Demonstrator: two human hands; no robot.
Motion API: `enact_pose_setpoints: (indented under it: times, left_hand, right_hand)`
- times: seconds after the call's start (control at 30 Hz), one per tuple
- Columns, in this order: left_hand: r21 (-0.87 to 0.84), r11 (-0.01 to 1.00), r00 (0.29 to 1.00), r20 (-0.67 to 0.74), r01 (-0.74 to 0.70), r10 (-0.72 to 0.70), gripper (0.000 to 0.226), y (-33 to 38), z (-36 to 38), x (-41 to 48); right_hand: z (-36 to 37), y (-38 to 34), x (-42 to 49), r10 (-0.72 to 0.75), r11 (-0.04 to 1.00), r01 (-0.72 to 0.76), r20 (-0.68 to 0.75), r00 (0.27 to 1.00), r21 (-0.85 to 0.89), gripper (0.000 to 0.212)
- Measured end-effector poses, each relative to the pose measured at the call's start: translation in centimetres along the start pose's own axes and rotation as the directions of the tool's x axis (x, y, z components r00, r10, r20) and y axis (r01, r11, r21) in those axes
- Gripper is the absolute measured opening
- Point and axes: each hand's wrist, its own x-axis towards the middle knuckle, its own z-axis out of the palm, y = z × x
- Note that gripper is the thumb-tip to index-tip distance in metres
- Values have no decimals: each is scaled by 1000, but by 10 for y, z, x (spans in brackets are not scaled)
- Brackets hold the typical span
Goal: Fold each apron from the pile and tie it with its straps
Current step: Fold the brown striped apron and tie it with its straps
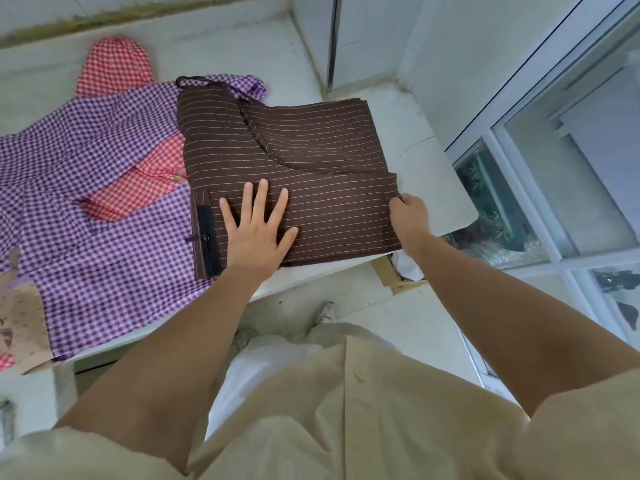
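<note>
The left hand [258, 230] was laid flat, fingers spread, on the single brown apron [318, 147]. Its right edge was clamped in the curled fingers of the right hand [409, 216]. Two checked aprons [104, 230], purple and red, were heaped left.

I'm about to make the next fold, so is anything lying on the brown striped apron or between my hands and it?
Nothing visible does. Your left hand presses flat on the brown striped apron, your right hand grips its right edge, and nothing lies on top of it.
</note>
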Motion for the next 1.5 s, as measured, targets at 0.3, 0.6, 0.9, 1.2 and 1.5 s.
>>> enact_pose_setpoints:
  times: [0.3, 0.6, 0.9, 1.2, 1.5]
  left_hand:
    - [22, 999, 999, 25, -27, 26, 74, 6, 6, 4]
    - [44, 999, 1000, -2, -23, 23, 77, 11, 12, 2]
    - [37, 999, 998, 62, -1, -1, 79, 11, 16, 6]
    - [6, 999, 998, -45, -52, 52, 74, 19, 6, 20]
    - [17, 1000, 1000, -7, -3, 3, 65, 6, 27, 15]
  right_hand:
    - [-1, 3, 10, -196, 948, 190, 3, 981, -256, 37]
    - [-3, 12, 16, -200, 930, 169, -65, 978, -327, 4]
    - [-6, 1, 21, -173, 885, 106, -107, 979, -454, 38]
    - [14, -11, 16, -632, 569, 485, 25, 775, -664, 51]
    - [26, 33, 23, -537, 233, 466, 286, 794, -854, 64]
